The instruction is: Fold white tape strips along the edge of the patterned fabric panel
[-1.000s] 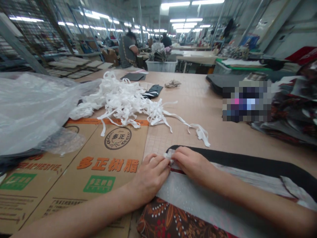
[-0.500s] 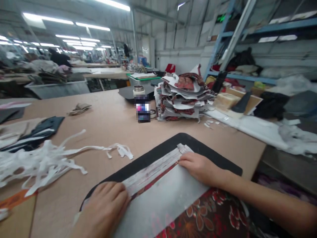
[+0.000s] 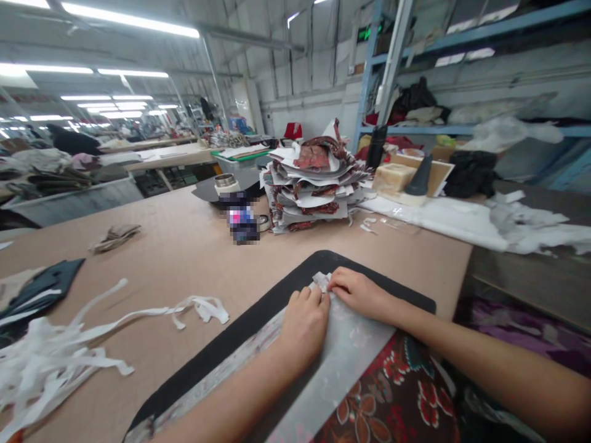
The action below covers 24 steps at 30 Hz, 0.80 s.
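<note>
A dark red floral fabric piece (image 3: 392, 394) with a whitish backing (image 3: 357, 344) lies over a black mat (image 3: 265, 307) on the table. Along its far edge runs a pale folded strip (image 3: 231, 360). My left hand (image 3: 305, 323) presses its closed fingers on this edge near the far corner and covers part of the strip. Right beside it, my right hand (image 3: 357, 292) pinches the fabric at the strip's end, with thumb and fingers together. The fingertips of both hands nearly touch.
White fabric strips (image 3: 46, 363) lie tangled on the left, near dark folded cloth (image 3: 46, 292). A tall stack of cut fabric pieces (image 3: 314, 184) stands at the back, beside a flask (image 3: 226, 183). White sheeting (image 3: 443, 221) covers the table's right edge.
My left hand has slid up along the folded edge to the right, beside my right hand. My right hand stays at the strip's end. The view has turned slightly right.
</note>
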Motion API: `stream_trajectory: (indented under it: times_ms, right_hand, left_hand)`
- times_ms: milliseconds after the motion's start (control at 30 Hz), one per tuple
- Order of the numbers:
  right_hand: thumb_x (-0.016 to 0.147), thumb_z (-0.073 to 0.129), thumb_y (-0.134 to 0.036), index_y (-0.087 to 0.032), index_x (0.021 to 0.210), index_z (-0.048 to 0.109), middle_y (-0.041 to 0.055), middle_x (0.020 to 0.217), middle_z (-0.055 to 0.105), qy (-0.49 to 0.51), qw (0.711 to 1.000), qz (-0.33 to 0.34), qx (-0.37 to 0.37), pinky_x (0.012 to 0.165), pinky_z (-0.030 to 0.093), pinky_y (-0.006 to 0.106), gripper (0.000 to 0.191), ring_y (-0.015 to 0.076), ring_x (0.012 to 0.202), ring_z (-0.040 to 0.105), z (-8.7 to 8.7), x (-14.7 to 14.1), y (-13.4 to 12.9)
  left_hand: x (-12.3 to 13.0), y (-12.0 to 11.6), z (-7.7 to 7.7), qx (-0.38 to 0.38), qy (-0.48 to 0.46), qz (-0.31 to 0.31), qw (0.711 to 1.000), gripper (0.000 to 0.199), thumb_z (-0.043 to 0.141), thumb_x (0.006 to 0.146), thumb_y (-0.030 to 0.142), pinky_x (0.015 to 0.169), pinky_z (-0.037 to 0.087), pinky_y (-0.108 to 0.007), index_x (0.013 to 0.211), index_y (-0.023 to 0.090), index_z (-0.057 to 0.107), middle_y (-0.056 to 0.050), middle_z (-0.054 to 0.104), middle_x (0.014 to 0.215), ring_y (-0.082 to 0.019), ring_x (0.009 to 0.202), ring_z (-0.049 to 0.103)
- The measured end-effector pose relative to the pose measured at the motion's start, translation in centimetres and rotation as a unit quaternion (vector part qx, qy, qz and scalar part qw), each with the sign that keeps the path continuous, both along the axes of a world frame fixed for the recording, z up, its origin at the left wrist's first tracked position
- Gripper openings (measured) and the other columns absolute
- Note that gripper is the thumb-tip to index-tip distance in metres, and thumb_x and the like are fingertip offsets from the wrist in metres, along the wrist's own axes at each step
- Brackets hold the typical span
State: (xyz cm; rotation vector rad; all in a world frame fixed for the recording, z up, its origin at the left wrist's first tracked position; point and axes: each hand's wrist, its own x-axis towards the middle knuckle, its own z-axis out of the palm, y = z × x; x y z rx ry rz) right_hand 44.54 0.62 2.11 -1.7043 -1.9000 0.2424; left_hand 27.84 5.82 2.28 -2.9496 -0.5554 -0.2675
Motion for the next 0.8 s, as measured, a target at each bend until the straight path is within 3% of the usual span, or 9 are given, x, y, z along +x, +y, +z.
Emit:
stream_trajectory:
  times_ms: [500, 800]
  right_hand:
    - [0.075, 0.053, -0.012, -0.015, 0.07, 0.06, 0.0021, 0.075, 0.054, -0.035, 0.996, -0.025, -0.074, 0.063, 0.038, 0.022, 0.009, 0.0122, 0.069, 0.051, 1.2, 0.1, 1.4]
    - [0.063, 0.054, -0.012, -0.017, 0.065, 0.056, 0.0016, 0.065, 0.056, -0.093, 0.978, 0.003, -0.188, 0.053, 0.031, 0.023, 0.005, 0.0138, 0.06, 0.048, 2.7, 0.1, 3.8]
  left_hand:
    - [-0.2, -0.5, -0.4, 0.013, -0.017, 0.011, 1.0, 0.023, 0.042, 0.091, 0.016, 0.07, 0.035, -0.036, 0.112, 0.016, 0.049, -0.005, 0.052, 0.092, -0.023, 0.083, 0.045]
    - [0.2, -0.1, -0.1, -0.001, -0.011, 0.02, 1.0, 0.019, 0.04, 0.091, 0.018, 0.07, 0.036, -0.036, 0.105, 0.018, 0.052, -0.005, 0.053, 0.094, -0.023, 0.085, 0.046]
